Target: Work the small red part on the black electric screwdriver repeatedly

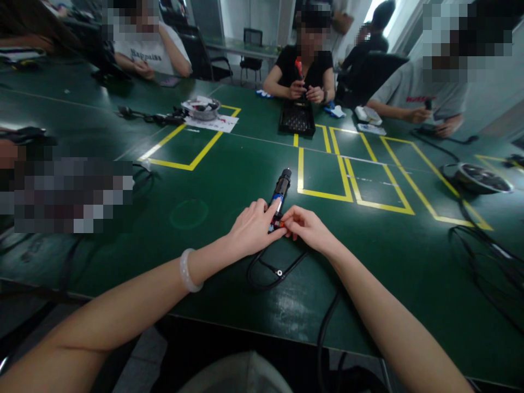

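Forearms enter from the bottom edge, a pale bracelet (186, 271) on the left wrist. Both hands meet at the near end of a black tool (280, 188), which lies flat on the green table (229, 180) with its tip pointing away from the wearer.

- Left hand (250, 232): fingers closed over the tool's near end from the left, covering its blue-and-white part.
- Right hand (308, 228): narrow pinch, fingertips on a small red-orange part (279, 222) at the same end. I can't tell whether that part is attached to the tool.
- A black cable (262, 273) loops on the table just nearer than the tool, between the wrists.

Around the tool:
- Yellow tape outlines (323, 194) lie just right of it.
- A black tray (297, 119) sits well beyond it, in front of a seated person whose hands are busy.
- A metal bowl (200, 108) sits beyond it and to the left.
- A round dark disc (483, 178) lies far to its right.

Risks, as I judge them:
- The red-orange part is tiny and held only by fingertips. It could slip out and be lost against the dark table or cable.
- The tool rests unclamped, so a push from either hand could roll or slide it.
- The slack cable loop near the wrists could snag a forearm and drag the tool.

Hard to see:
- The tool's near end and where the cable joins it are hidden under the fingers.
- The cable's lower run drops off the table edge out of view.
- The bowl and tray contents are too small to read.
- A pale shape at the bottom centre is cut off.
- The left side of the view is blocked out.
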Action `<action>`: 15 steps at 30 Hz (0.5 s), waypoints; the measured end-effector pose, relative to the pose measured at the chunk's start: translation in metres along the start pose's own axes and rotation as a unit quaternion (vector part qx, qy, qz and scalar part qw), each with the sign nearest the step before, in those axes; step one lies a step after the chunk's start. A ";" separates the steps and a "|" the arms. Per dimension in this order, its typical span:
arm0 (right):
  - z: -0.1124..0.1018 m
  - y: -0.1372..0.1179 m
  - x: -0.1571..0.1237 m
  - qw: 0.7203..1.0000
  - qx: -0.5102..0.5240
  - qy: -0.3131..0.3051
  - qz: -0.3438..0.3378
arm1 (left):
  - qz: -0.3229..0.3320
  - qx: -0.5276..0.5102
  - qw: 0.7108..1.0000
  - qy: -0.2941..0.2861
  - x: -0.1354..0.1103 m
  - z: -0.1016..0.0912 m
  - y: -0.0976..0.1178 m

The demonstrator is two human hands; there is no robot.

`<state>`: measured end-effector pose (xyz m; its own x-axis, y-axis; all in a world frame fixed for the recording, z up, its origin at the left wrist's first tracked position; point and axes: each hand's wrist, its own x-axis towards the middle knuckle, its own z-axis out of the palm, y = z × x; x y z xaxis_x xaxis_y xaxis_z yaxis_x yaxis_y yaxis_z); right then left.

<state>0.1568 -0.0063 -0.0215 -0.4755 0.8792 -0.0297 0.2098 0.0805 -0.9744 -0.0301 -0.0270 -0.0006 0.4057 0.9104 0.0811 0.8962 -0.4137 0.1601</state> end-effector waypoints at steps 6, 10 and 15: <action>-0.001 0.002 0.001 1.000 -0.009 0.006 -0.009 | -0.010 0.023 1.000 -0.004 0.006 0.000 0.000; -0.004 0.005 0.002 1.000 0.009 0.025 0.002 | 0.001 0.045 0.999 -0.003 0.007 -0.001 -0.006; -0.015 0.008 0.004 0.997 0.010 0.078 -0.003 | 0.000 0.071 0.998 -0.002 0.008 -0.006 -0.024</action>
<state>0.1696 0.0054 -0.0262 -0.3384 0.9409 0.0093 0.1888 0.0775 -0.9789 -0.0497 -0.0101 0.0020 0.4067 0.9104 0.0762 0.9122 -0.4092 0.0200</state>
